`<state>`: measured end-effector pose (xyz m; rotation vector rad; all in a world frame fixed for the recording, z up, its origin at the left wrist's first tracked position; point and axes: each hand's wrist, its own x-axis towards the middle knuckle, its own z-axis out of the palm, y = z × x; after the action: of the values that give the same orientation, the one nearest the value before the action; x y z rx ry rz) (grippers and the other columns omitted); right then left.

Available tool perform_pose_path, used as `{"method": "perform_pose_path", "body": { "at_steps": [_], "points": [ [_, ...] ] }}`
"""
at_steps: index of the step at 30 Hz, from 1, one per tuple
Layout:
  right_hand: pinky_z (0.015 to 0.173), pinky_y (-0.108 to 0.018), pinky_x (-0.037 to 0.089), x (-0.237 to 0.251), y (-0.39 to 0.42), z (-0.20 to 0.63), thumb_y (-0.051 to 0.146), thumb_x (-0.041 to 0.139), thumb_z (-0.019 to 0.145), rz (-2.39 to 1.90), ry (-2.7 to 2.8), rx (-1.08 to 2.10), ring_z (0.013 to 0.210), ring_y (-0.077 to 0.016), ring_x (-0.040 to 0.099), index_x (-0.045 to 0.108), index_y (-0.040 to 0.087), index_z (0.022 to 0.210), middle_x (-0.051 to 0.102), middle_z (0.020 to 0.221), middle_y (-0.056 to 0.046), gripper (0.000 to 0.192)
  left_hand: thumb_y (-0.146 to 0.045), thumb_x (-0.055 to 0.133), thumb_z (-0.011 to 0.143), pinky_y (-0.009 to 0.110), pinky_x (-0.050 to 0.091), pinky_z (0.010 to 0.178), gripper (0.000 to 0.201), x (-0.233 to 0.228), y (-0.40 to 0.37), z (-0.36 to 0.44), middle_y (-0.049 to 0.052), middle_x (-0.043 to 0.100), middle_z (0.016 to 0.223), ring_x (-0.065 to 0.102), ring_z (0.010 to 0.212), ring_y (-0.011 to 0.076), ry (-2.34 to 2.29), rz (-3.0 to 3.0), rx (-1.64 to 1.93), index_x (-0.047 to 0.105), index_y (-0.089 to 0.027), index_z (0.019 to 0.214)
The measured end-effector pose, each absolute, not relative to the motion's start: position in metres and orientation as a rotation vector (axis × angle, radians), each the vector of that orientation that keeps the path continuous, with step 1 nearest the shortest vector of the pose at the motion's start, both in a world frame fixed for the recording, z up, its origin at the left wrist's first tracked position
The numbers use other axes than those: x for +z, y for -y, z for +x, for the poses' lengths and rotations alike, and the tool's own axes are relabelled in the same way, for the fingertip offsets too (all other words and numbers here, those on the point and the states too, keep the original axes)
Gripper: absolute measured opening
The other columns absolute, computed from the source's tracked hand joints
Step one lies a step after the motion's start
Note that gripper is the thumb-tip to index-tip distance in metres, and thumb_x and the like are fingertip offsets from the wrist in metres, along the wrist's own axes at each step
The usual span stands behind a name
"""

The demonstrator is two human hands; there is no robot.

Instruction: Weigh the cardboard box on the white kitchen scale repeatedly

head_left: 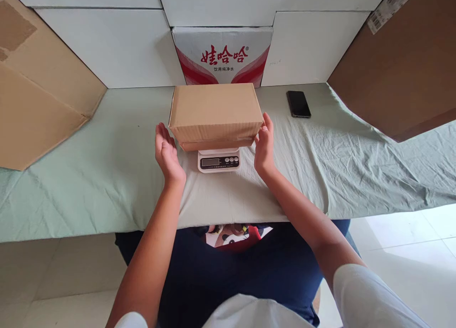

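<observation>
— Hands first: where are they?

— Left hand (166, 153) is spread flat, palm inward, just beside the left end of the cardboard box (215, 110) but apart from it. Right hand (264, 145) is likewise spread, fingertips touching or nearly touching the box's right lower corner. Neither is clamped on anything.

— And the box?

— Closed, resting on the small white kitchen scale (218, 160), overhanging it on both sides so only the display strip shows in front.

— How would it handle?

— Stiff corrugated walls, dry and not slippery, I'd judge. Weight I cannot tell. The short ends, palms pressing in from both sides, look the natural place to take hold; perched on so small a platform, it could tip if nudged on one end.

— Around it?

— The worktop (89, 176) wears a creased pale green cloth. A black phone (298, 104) lies well to the right. Behind stands a red-and-white water carton (223, 56) against white panels, with brown cardboard sheets (35, 90) leaning at either side. Pale floor tiles below.
</observation>
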<state>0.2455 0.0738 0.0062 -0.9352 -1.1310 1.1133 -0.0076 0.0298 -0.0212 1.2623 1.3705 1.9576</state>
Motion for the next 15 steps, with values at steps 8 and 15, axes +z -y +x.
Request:
{"method": "perform_pose_path", "body": {
  "at_steps": [8, 15],
  "points": [
    [0.132, -0.060, 0.024, 0.0133, -0.0696, 0.2424, 0.065, 0.044, 0.090, -0.931, 1.081, 1.130, 0.161, -0.0277, 0.027, 0.036, 0.041, 0.146, 0.034, 0.167, 0.003, 0.062, -0.063, 0.040, 0.096, 0.041, 0.031, 0.131, 0.068, -0.0155, -0.0267, -0.0013, 0.004, 0.034, 0.171, 0.028, 0.161, 0.0241, -1.291, 1.232, 1.926, 0.039, -0.030, 0.156],
    [0.133, -0.061, 0.025, 0.0168, -0.0664, 0.2403, 0.060, 0.044, 0.092, -0.885, 1.121, 1.110, 0.158, -0.0286, 0.033, 0.049, 0.039, 0.137, 0.044, 0.161, 0.003, 0.050, -0.061, 0.042, 0.097, 0.043, 0.030, 0.131, 0.064, -0.0190, -0.0265, 0.0020, 0.001, 0.037, 0.170, 0.027, 0.161, 0.0261, -1.174, 1.252, 1.934, 0.045, -0.033, 0.154]
  ]
}}
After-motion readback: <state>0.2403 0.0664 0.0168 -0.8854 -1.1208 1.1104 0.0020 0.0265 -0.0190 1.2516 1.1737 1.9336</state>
